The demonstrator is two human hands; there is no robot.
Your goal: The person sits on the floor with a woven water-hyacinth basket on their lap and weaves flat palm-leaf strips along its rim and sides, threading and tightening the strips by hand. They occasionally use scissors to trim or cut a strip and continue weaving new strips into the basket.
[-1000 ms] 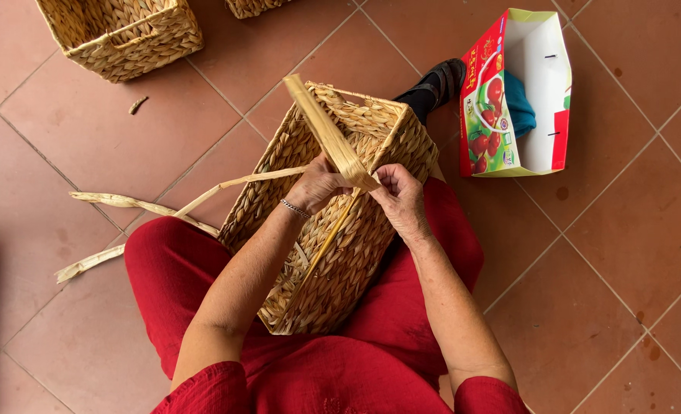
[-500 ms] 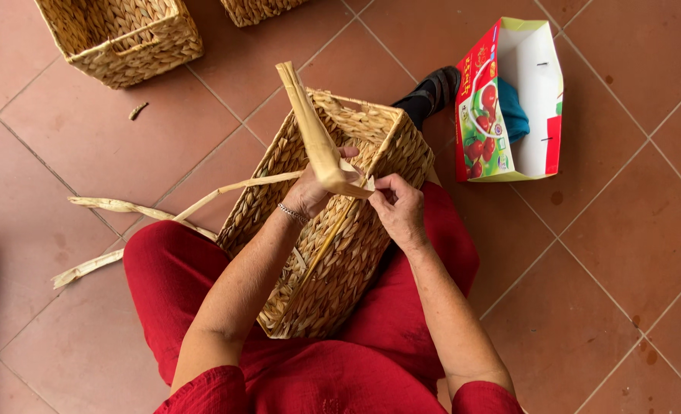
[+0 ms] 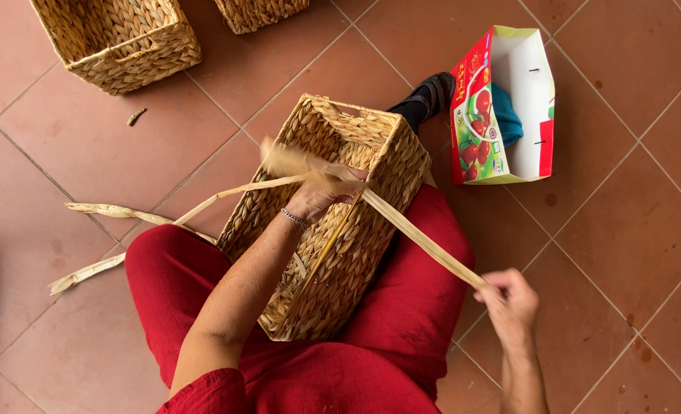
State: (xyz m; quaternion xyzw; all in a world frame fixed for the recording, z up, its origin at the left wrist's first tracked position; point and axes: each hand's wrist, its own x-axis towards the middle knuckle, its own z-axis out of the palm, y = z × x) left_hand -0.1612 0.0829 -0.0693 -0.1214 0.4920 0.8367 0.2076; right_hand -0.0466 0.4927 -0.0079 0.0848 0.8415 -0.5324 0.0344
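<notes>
A rectangular woven straw basket [image 3: 333, 253] lies on its side across my lap, which is covered by red trousers [image 3: 402, 307]. My left hand [image 3: 319, 196], with a thin bracelet at the wrist, presses on the basket's side and pinches dried leaf strands there. My right hand [image 3: 509, 300] is out to the lower right, gripping the end of a long flat dried leaf strip [image 3: 421, 239]. The strip runs taut from the basket to that hand. More pale strands [image 3: 126, 215] trail to the left over the tiles.
Another woven basket [image 3: 118, 42] stands at the top left, and part of a third [image 3: 260, 11] shows at the top edge. An open red and white paper bag [image 3: 501, 107] with blue cloth inside lies at the right. My dark sandal [image 3: 431, 96] is beside it.
My right hand has left the basket's rim and swung out to the lower right, pulling the leaf strip straight and taut. The left hand stays on the basket.
</notes>
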